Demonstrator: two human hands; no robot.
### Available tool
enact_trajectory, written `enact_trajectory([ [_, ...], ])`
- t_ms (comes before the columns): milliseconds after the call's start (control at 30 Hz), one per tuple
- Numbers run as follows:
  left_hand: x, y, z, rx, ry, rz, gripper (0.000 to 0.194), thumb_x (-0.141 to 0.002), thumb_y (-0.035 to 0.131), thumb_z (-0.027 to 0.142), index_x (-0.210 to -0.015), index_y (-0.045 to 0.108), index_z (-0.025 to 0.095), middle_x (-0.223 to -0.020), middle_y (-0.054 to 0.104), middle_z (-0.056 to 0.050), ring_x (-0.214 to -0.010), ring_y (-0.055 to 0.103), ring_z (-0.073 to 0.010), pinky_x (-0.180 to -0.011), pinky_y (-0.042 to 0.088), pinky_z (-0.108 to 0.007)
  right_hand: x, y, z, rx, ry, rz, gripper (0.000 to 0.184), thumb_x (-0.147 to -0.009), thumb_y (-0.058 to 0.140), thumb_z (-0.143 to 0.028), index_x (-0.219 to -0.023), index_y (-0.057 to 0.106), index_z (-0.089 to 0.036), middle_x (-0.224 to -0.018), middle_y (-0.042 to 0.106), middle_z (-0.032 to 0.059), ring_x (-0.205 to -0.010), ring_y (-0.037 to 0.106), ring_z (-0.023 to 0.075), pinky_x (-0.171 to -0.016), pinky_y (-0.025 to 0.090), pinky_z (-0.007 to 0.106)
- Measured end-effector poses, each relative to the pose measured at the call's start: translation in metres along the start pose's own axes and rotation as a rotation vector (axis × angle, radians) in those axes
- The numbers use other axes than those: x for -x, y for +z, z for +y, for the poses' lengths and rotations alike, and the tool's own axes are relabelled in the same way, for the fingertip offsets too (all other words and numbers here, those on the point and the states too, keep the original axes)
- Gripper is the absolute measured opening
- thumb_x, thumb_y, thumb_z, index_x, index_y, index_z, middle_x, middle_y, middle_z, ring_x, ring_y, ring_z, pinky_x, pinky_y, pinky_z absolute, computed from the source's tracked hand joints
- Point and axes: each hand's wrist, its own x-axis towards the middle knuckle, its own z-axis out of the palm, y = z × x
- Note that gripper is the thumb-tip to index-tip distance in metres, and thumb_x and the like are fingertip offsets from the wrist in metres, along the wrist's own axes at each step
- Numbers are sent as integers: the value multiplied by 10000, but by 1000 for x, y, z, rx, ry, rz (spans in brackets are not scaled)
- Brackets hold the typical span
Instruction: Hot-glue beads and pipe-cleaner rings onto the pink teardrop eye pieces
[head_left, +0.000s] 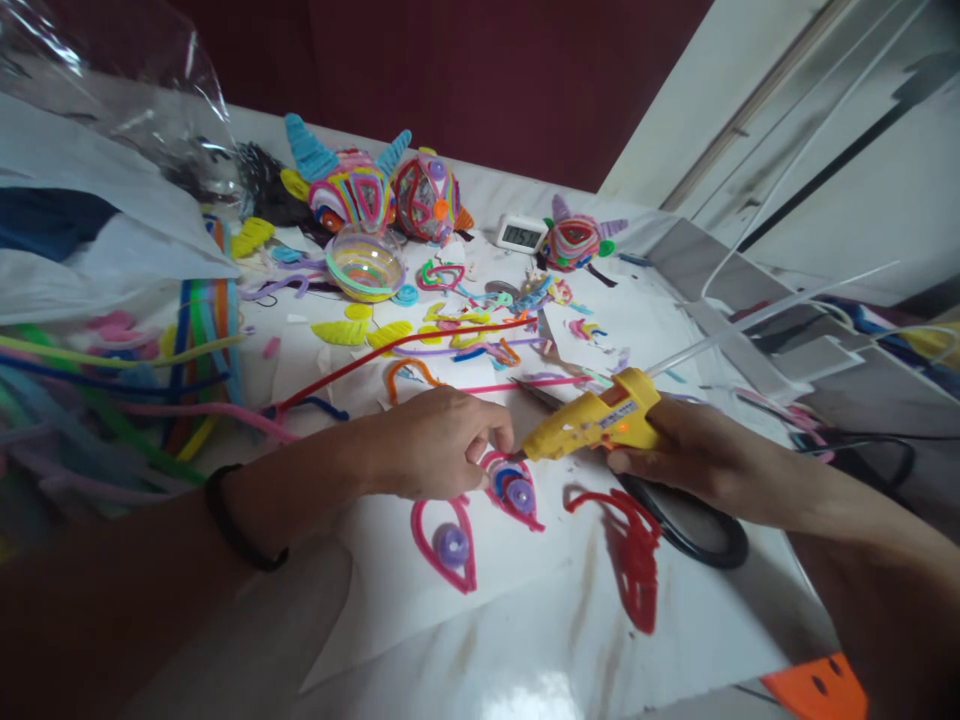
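Note:
My right hand point(701, 455) is wrapped round a yellow hot glue gun point(600, 418), its nozzle pointing left and down. Just below the nozzle tip lies a pipe-cleaner eye point(517, 492) with pink, white and blue strips and a purple round centre. My left hand point(442, 445) has its fingers curled in a pinch at the upper left edge of this eye; the fingertips are partly hidden. Nearer to me, a second eye shape point(472, 560), a pink outline with a purple round centre, rests on white paper point(390, 600).
Black-handled scissors point(720, 545) lie under the glue gun, beside a red fuzzy piece point(637, 570). Decorated balls point(352, 190), a small digital clock point(521, 234) and a clear bowl point(365, 265) stand behind. Loose pipe cleaners point(187, 410) spread leftward. A glue stick point(772, 315) sticks out behind the gun.

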Motion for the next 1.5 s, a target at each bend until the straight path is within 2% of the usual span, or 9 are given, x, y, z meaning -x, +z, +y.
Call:
enact_trajectory([
  [100, -1, 1, 0, 14, -6, 5, 304, -655, 597, 100, -940, 652, 191, -685, 568, 53, -594, 502, -93, -544, 335, -208, -2, -3, 3, -26, 15, -98, 376, -835, 544, -548, -652, 463, -230, -555, 382, -56, -476, 309, 92, -375, 252, 235],
  [467, -2, 1, -1, 23, -2, 15, 273, -652, 603, 111, -909, 650, 192, -677, 566, 59, -598, 512, -92, -534, 340, -205, -2, -9, 13, -14, 49, -149, 349, -859, 509, -549, -741, 470, -222, -590, 376, -56, -507, 300, 94, -404, 250, 232],
  [733, -1, 0, 0, 12, 0, 12, 275, -656, 600, 110, -913, 653, 193, -677, 563, 59, -601, 511, -91, -539, 341, -205, -3, -12, 13, -16, 56, -196, 340, -874, 502, -534, -827, 511, -197, -685, 483, -16, -585, 381, 110, -467, 316, 229],
  [833, -1, 0, 0, 12, -1, 7, 276, -656, 602, 108, -915, 653, 189, -675, 563, 60, -592, 507, -88, -535, 338, -205, -2, -12, 17, -11, 60, -207, 333, -876, 505, -531, -829, 502, -201, -650, 448, -33, -554, 353, 104, -449, 296, 230],
  [1033, -1, 0, 0, 18, 3, 12, 306, -651, 596, 98, -935, 656, 193, -666, 560, 63, -591, 510, -87, -538, 338, -202, 3, -14, 24, 56, 74, -119, 363, -824, 570, -541, -692, 426, -235, -555, 323, -74, -472, 266, 89, -380, 203, 242],
  [1300, 0, -2, 2, 18, 8, 0, 303, -653, 571, 101, -928, 660, 192, -682, 567, 53, -585, 504, -89, -537, 328, -205, 10, -16, 10, -44, 169, -46, 387, -792, 604, -503, -598, 385, -250, -474, 338, -78, -412, 270, 80, -348, 161, 251],
  [1500, -1, -1, 1, 13, 12, 14, 279, -663, 581, 116, -920, 654, 194, -682, 574, 49, -607, 518, -98, -547, 336, -209, 20, -17, 19, -158, 343, -18, 421, -754, 641, -542, -617, 388, -234, -536, 335, -80, -449, 304, 74, -391, 194, 241],
])
